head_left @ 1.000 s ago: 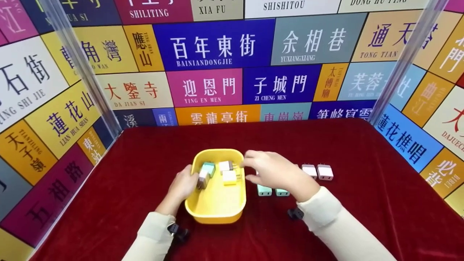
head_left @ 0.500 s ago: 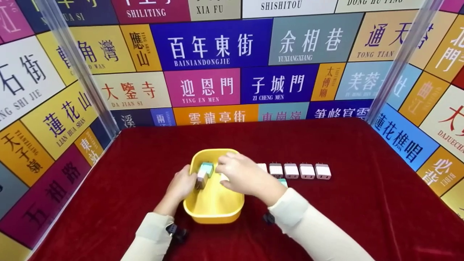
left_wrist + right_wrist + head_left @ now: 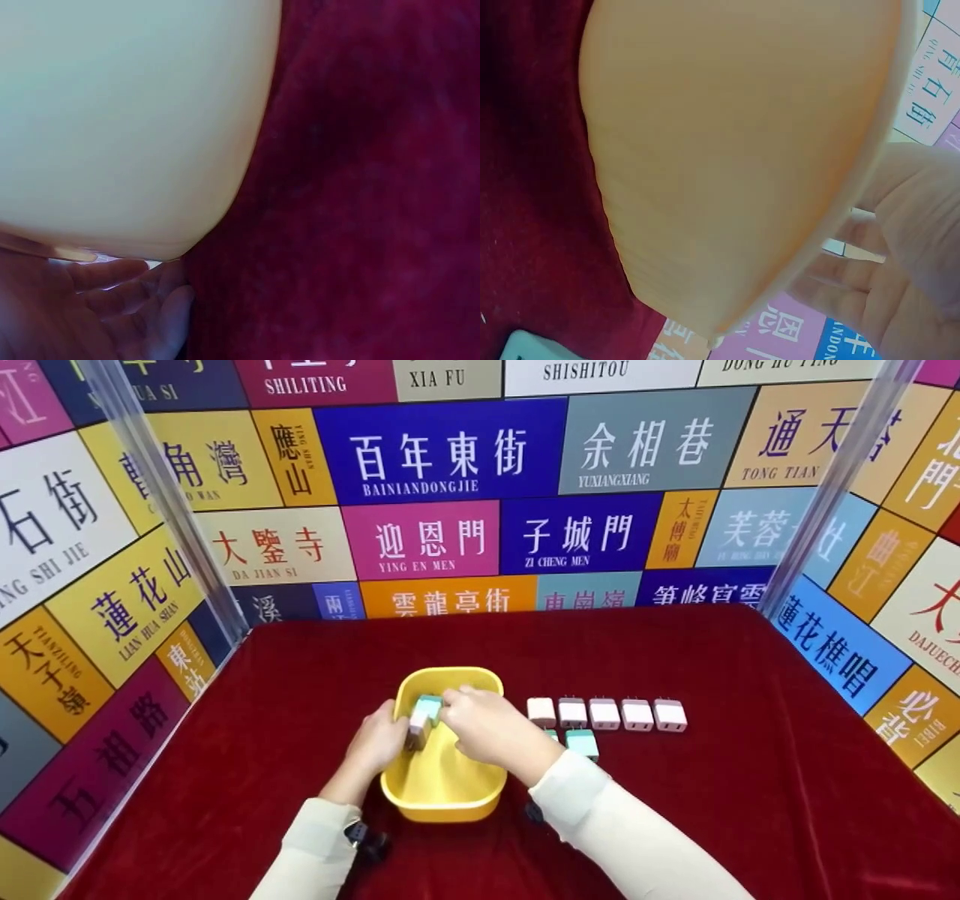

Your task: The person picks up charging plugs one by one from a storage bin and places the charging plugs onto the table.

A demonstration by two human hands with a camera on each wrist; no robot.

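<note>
A yellow plastic bin [image 3: 442, 813] stands on the cloth, its outer wall large in both wrist views. My left hand [image 3: 377, 741] grips its left rim, thumb side at the top and fingers [image 3: 124, 300] along the outside. Inside lie a green-topped plug charger [image 3: 430, 708] and a white-and-grey plug charger [image 3: 418, 727], close to the left hand. My right hand [image 3: 484, 726] reaches over the right rim into the bin, fingertips beside the green charger. The bin wall hides part of these fingers in the right wrist view, and I cannot tell whether they pinch a charger.
Right of the bin, several white chargers [image 3: 604, 714] form a row on the dark red cloth [image 3: 720, 810]. Green chargers [image 3: 581, 744] lie in front of them, one partly behind the right forearm. Sign-printed walls [image 3: 450, 450] enclose the back and sides.
My right hand has moved left from above the right rim into the bin, near the green charger, uncovering the row of chargers. The left hand stays on the rim.
</note>
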